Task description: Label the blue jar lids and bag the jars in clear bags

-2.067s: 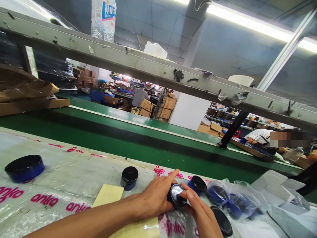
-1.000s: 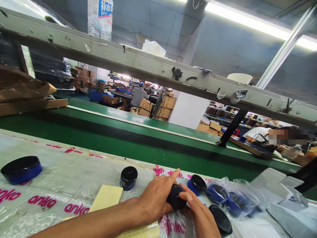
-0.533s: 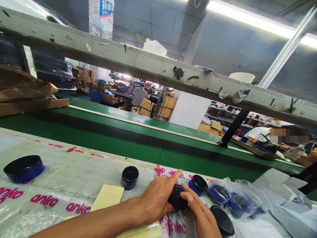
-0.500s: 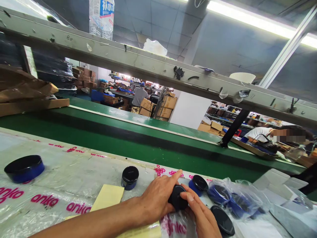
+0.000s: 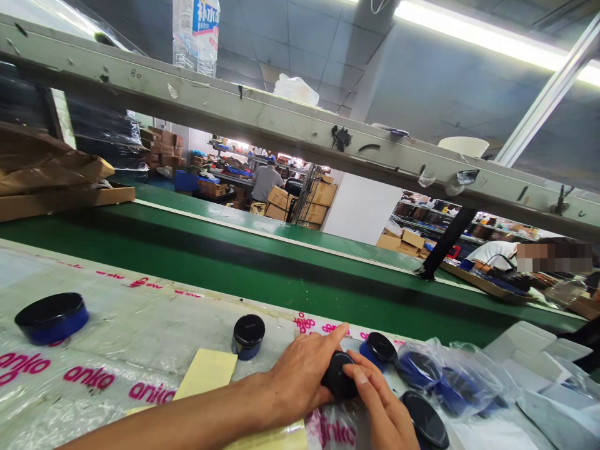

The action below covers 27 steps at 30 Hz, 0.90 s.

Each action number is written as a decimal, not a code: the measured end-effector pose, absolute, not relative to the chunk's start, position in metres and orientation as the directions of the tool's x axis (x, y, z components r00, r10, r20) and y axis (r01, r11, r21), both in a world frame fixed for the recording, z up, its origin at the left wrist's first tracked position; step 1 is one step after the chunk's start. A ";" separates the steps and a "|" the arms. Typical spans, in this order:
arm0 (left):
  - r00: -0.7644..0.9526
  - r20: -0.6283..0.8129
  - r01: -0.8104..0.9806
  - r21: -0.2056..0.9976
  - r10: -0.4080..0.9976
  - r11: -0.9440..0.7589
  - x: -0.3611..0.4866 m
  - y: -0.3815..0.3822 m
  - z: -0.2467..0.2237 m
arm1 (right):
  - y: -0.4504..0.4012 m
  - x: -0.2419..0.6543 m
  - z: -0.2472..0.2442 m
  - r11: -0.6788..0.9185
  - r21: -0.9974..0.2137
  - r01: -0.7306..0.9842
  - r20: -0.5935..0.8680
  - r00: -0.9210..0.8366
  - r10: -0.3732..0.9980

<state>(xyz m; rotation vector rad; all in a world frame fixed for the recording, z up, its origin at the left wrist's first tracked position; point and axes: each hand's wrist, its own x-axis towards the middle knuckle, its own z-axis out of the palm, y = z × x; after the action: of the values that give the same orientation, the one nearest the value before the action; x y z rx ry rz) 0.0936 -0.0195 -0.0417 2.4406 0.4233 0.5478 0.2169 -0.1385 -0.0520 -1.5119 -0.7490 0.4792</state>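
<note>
Both hands meet over a small round container with a black top [image 5: 338, 377]. My left hand [image 5: 300, 372] is closed around its left side, index finger stretched out past it. From the right, my right hand [image 5: 382, 400] presses thumb and fingertips on the edge of the black top. The container's lower part is hidden by the hands. Just behind sits a blue container with a black top [image 5: 379, 350], and a larger black-topped round one [image 5: 424, 419] lies right of my right hand. Left of my hands stands another small dark container [image 5: 248, 336].
A wide blue container [image 5: 52, 319] stands far left. Yellow paper sheets [image 5: 206, 375] lie under my left forearm. At right are plastic-bagged blue containers [image 5: 452, 381] and an open white box [image 5: 529, 356]. A green conveyor belt [image 5: 210, 256] runs behind, beneath a metal beam [image 5: 281, 125].
The whole view has shifted slightly, moving everything a little to the right. Both hands keep nearly the same hold on the small container.
</note>
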 end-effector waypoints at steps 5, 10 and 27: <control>0.869 0.260 0.182 0.624 0.422 -0.760 0.091 -0.021 -0.037 | -0.139 0.217 -0.059 0.052 -0.940 0.338 0.281 0.677 0.680; 0.854 0.316 0.155 0.604 0.413 -0.782 0.095 -0.016 -0.052 | -0.140 0.222 -0.073 0.023 -0.788 0.615 0.482 0.593 0.646; 0.872 0.228 0.200 0.641 0.432 -0.741 0.098 -0.009 -0.045 | -0.142 0.236 -0.071 -0.113 0.222 0.968 0.813 -0.120 0.570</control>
<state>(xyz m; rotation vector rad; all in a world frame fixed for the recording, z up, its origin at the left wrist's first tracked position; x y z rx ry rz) 0.0984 -0.0094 -0.0453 2.4093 0.4552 0.4849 0.2359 -0.1416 -0.0705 -1.6941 -1.7024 -1.1407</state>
